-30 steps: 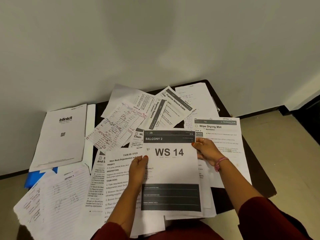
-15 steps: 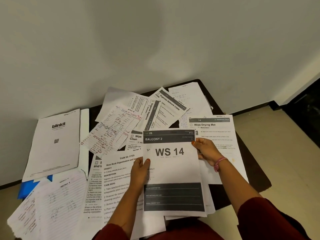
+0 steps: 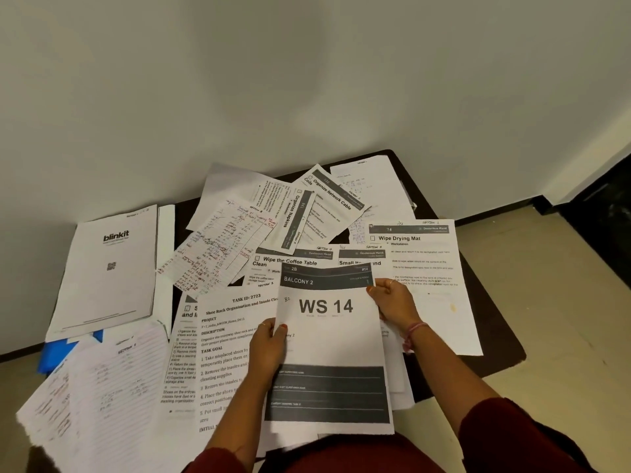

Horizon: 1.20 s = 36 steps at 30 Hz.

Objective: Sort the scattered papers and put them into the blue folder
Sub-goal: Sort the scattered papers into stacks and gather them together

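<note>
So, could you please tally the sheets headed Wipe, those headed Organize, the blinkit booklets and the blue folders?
Wipe sheets: 2, Coffee Table and Drying Mat
Organize sheets: 2, Napkins and Network Cable
blinkit booklet: 1
blue folder: 1
Total: 6

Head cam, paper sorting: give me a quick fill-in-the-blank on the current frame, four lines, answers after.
1. Both hands hold the sheet headed WS ___.
2. The left hand grips that sheet's ___ edge.
3. The blue folder lies partly ___ other papers.
4. The booklet at the left is printed with the word ___.

Answers: 14; left; under; blinkit
</note>
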### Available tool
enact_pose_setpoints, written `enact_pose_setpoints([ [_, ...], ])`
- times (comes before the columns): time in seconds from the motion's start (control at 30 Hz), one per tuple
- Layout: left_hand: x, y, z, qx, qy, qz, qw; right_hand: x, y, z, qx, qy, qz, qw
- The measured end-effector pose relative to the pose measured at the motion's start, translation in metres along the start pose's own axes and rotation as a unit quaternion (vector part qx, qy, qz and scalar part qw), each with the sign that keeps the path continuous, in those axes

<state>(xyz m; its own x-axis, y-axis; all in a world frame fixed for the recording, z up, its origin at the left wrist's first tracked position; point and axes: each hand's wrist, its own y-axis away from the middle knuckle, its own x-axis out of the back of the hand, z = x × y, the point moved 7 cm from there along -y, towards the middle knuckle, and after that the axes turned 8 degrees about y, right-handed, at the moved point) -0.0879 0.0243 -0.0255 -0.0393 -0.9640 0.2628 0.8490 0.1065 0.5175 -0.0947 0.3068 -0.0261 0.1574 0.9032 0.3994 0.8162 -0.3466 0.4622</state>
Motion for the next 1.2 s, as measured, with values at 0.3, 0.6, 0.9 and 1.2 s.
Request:
enact_pose_setpoints([
  [0.3,0.004,0.006,-0.007,0.024,0.035,0.009,0.999,0.032,-0.013,-0.003,-0.054,0.003,0.121,0.991],
  [0.6,0.009,0.011,-0.007,0.024,0.075,-0.006,0.997,0.045,-0.008,-0.042,0.016,0.147,0.101,0.984],
  [0.9,0.034,0.009,-0.004,0.037,0.171,-0.003,0.985,0.097,0.024,-0.110,0.122,0.172,0.204,0.956],
  [1.2,0.060,0.004,0.007,0.071,0.267,-0.025,0.961,0.131,0.031,-0.133,0.144,0.151,0.190,0.959],
])
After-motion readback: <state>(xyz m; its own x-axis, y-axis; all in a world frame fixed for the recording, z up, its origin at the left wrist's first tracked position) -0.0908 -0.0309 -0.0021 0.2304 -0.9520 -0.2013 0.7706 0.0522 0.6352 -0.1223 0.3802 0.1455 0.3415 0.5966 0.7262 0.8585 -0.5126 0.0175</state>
